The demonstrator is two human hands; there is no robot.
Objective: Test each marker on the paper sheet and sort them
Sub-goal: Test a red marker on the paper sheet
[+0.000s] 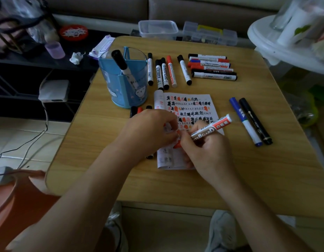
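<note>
red marker tip hidden by fingers, paper sheet partly covered

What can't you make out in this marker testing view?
Head view:
Tip of red marker: hidden by right hand fingers.
Whatever left hand pinches: hidden by its own back.
The markers behind it: mostly covered.
Marks on paper sheet: too small to read.
</note>
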